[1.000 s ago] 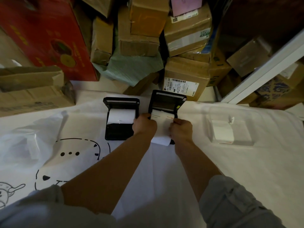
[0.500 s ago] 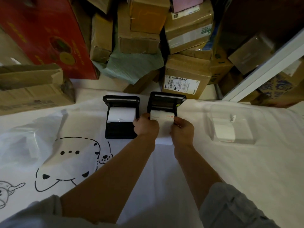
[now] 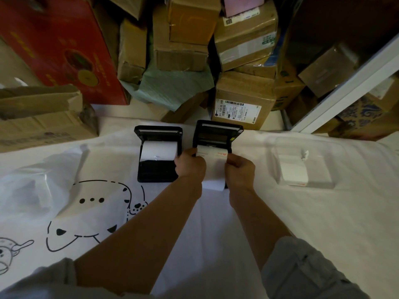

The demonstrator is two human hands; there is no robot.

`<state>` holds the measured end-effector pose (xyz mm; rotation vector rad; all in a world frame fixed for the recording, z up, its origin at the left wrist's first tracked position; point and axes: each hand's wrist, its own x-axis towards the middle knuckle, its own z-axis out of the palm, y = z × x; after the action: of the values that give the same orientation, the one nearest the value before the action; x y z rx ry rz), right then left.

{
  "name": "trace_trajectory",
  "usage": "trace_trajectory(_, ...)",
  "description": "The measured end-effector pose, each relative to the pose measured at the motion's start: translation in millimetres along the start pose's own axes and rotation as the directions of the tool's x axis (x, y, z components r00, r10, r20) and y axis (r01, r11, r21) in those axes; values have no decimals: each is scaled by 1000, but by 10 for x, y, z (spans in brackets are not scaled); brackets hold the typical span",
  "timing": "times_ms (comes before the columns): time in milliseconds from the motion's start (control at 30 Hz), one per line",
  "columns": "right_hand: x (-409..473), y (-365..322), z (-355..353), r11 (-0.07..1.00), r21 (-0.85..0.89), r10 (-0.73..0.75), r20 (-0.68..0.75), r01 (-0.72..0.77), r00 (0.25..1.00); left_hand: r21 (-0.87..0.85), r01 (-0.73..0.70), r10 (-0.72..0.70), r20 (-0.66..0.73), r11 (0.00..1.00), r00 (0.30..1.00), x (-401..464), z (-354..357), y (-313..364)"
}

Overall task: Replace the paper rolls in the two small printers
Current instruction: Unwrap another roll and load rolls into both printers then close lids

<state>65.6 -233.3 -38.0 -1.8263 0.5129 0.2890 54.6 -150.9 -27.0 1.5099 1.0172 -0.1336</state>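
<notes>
Two small black printers stand side by side on a white cloth, lids open toward the boxes. The left printer [image 3: 157, 169] has a white paper roll [image 3: 158, 152] lying in its bay. A white roll with red print [image 3: 212, 155] sits in the right printer [image 3: 218, 132], its loose end hanging over the front. My left hand [image 3: 190, 164] grips that roll's left end and my right hand [image 3: 239, 169] grips its right end, pressing it into the bay.
A clear plastic tray [image 3: 302, 162] with a white roll lies to the right. A crumpled clear bag [image 3: 32, 180] lies at the left. Stacked cardboard boxes [image 3: 241, 108] and a red box [image 3: 54, 46] crowd behind the printers. A white shelf rail [image 3: 345, 87] slants at the right.
Both hands stay on the right printer's roll. The roll's loose paper end has shifted slightly as the hands settle it in the bay. The left printer is unchanged.
</notes>
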Motion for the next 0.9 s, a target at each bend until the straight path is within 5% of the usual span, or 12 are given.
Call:
trace_trajectory(533,-139,-17,-86,982,127,-140,-13,140,990,-114,-75,70,-41,991,997,-143,-4,-12)
trace_trajectory(900,-116,55,-132,974,190,-94,-139,119,986,-183,-178,165,-81,967,983,-303,-47,-29)
